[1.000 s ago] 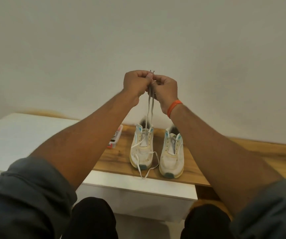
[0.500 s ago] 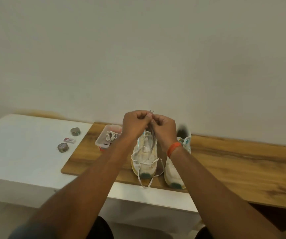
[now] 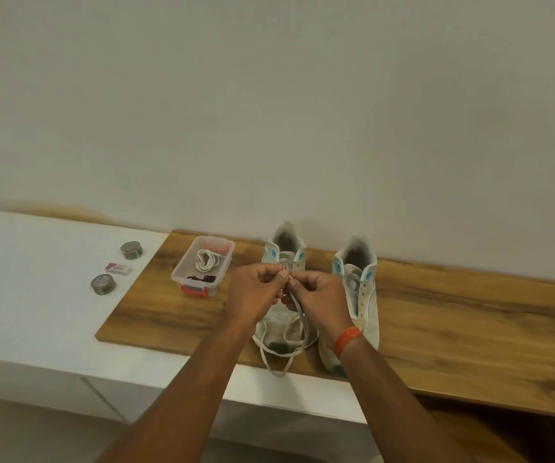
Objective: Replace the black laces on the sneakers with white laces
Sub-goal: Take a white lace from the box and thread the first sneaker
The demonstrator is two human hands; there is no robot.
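Both hands meet just above the left sneaker (image 3: 284, 315), which stands on the wooden counter (image 3: 453, 315) beside the right sneaker (image 3: 359, 295). The left hand (image 3: 252, 295) and the right hand (image 3: 319, 297) each have curled fingers pinching an end of the white lace (image 3: 302, 324), whose slack drops below the fingers and loops over the toe. To do this well, I judge the two ends should be kept level so both sides come out even, then drawn snug without twisting. The eyelets under the fingers are hidden, so how far the lacing has got cannot be told. The lace tips are too small to make out.
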